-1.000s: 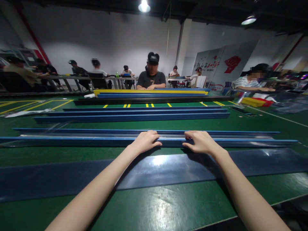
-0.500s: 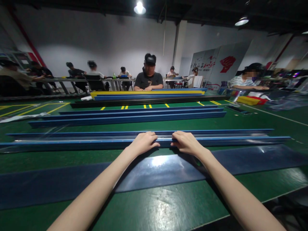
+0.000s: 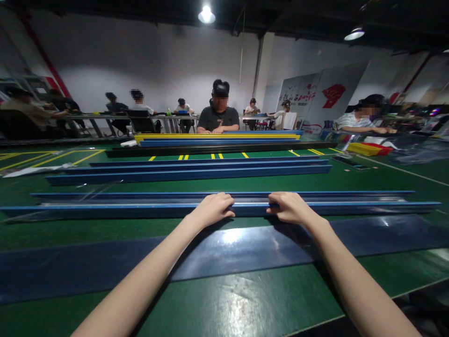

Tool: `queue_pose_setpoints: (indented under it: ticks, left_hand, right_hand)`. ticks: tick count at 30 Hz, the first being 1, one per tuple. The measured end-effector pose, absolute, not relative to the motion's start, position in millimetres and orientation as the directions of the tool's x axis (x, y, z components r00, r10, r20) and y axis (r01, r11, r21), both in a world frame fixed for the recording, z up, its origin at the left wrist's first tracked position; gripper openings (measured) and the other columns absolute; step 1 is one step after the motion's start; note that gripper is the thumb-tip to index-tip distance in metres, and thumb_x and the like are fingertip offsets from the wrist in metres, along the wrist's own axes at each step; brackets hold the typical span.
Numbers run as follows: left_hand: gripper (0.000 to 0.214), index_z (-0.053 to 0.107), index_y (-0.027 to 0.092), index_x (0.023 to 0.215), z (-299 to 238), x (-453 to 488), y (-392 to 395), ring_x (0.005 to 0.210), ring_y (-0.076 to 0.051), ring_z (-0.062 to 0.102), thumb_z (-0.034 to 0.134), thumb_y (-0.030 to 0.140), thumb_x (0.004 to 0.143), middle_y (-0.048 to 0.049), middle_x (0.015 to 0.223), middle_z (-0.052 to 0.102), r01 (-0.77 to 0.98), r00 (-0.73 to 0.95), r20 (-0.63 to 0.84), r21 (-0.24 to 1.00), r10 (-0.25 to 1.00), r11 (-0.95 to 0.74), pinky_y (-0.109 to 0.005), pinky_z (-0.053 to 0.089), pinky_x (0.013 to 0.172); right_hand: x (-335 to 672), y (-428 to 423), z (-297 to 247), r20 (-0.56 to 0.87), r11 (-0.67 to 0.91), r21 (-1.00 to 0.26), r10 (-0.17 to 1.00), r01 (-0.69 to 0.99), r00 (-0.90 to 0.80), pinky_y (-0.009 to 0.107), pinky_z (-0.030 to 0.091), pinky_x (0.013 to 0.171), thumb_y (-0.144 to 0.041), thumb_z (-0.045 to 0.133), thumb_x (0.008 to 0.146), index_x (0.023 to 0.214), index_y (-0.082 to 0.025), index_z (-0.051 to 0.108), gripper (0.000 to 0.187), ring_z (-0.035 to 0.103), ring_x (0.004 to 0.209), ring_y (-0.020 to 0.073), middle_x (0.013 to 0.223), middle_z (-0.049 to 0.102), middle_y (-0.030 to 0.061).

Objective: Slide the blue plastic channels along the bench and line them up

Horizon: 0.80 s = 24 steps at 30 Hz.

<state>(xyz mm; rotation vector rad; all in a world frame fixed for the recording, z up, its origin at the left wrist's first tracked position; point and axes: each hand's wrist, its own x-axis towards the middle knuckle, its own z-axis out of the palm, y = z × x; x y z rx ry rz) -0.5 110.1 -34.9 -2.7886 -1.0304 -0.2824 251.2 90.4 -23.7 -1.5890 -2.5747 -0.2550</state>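
Nearest thing here is the green table [image 3: 224, 304], with a shiny strip [image 3: 245, 248] lying across it, flat and just in front of the blue rail, forearms reaching right over it. Then the rail [image 3: 250, 210] itself, lying crosswise on the table, two raised walls with a trough between. Left hand [image 3: 215, 207] and right hand [image 3: 290, 207] are both on its near wall, around the middle of its length, with a bare stretch of wall showing between them. Looks to me like the step in hand is working along that wall with a pinch from each side, and I'd say any next move calls for keeping both hands level so the wall doesn't twist or tip. As for the fingers: on both hands they're curled over the top edge, thumbs down on the near face, so the wall sits between thumb and fingers. The fingertips are hidden behind it and the light's dim, so I honestly can't tell how hard they're squeezing. Past the rail, a group of similar blue rails [image 3: 196, 176] lies parallel to it, then a phone [image 3: 351, 163] beyond its right part. Further out there's a black rail [image 3: 224, 148], then a yellow rail [image 3: 224, 136], and a person [image 3: 218, 119] sits facing the rail from across the table.
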Motion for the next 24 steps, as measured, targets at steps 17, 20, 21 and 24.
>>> queue_pose_setpoints:
  ticks: [17, 20, 21, 24]
  left_hand:
    - [0.018, 0.054, 0.018, 0.091, -38, -1, 110, 0.094, -0.017, 0.053, 0.051, 0.033, 0.082, -0.0038, 0.098, 0.059, 0.654, 0.735, 0.229, 0.007, 0.638, -0.756, -0.027, 0.042, 0.078]
    - [0.017, 0.054, 0.019, 0.091, -38, -1, 110, 0.094, -0.017, 0.053, 0.05, 0.033, 0.082, -0.0037, 0.098, 0.059, 0.655, 0.734, 0.231, 0.009, 0.639, -0.756, -0.027, 0.042, 0.078]
    - [0.017, 0.054, 0.019, 0.091, -38, -1, 110, 0.094, -0.017, 0.053, 0.05, 0.033, 0.082, -0.0036, 0.098, 0.059, 0.656, 0.733, 0.23, 0.011, 0.641, -0.755, -0.027, 0.042, 0.078]
    - [0.017, 0.054, 0.019, 0.091, -38, -1, 110, 0.094, -0.017, 0.053, 0.05, 0.032, 0.082, -0.0036, 0.098, 0.059, 0.659, 0.731, 0.223, 0.017, 0.645, -0.752, -0.027, 0.042, 0.078]
  right_hand:
    - [239, 86, -24, 0.205, 0.469, 0.057, 0.858, 0.881, -0.47, 0.025, 0.029, 0.059, -0.044, 0.045, 0.08, 0.077, -0.019, 0.054, 0.027, 0.056, 0.075, 0.0177, 0.081, 0.062, 0.0047]
    - [232, 85, -27, 0.208, 0.503, 0.035, 0.841, 0.863, -0.499, 0.025, 0.031, 0.061, -0.042, 0.046, 0.08, 0.082, -0.018, 0.054, 0.025, 0.055, 0.078, 0.0177, 0.086, 0.061, 0.0062]
    - [230, 86, -28, 0.208, 0.514, 0.032, 0.836, 0.857, -0.508, 0.025, 0.031, 0.062, -0.04, 0.046, 0.081, 0.083, -0.018, 0.054, 0.024, 0.055, 0.079, 0.0176, 0.086, 0.061, 0.0065]
    - [227, 87, -32, 0.218, 0.536, 0.026, 0.82, 0.844, -0.528, 0.024, 0.031, 0.062, -0.035, 0.046, 0.082, 0.085, -0.018, 0.053, 0.019, 0.055, 0.08, 0.0171, 0.087, 0.06, 0.0064]
